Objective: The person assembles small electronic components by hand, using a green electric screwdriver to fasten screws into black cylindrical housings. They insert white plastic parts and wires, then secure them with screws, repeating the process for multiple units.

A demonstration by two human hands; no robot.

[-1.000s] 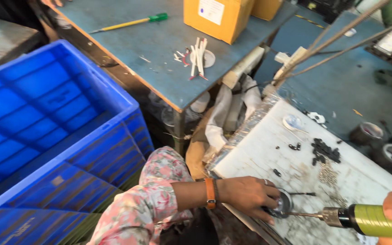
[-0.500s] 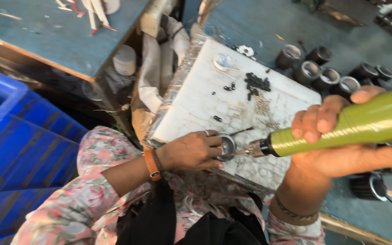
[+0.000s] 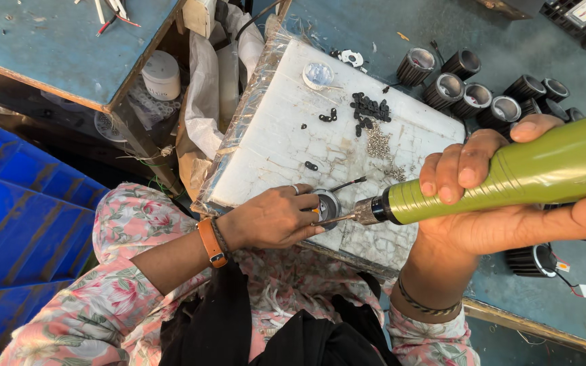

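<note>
My left hand [image 3: 274,218] grips a small round black lamp housing [image 3: 325,205] on the near edge of a white foil-wrapped work board [image 3: 286,129]. My right hand [image 3: 503,203] holds a green electric screwdriver [image 3: 510,177], its metal bit touching the housing's face. A black wire sticks out from behind the housing. A pile of small black parts [image 3: 367,108] and a heap of tiny screws [image 3: 377,144] lie on the board beyond.
Several black finned lamp housings [image 3: 473,88] stand on the blue table at the far right; another [image 3: 532,260] lies below my right hand. A blue plastic crate [image 3: 15,224] is on the left. A white round container [image 3: 161,74] sits under the left bench.
The view has swung right and down from the blue crate onto the board. My right hand with the green screwdriver has come fully into view; its bit stays on the housing.
</note>
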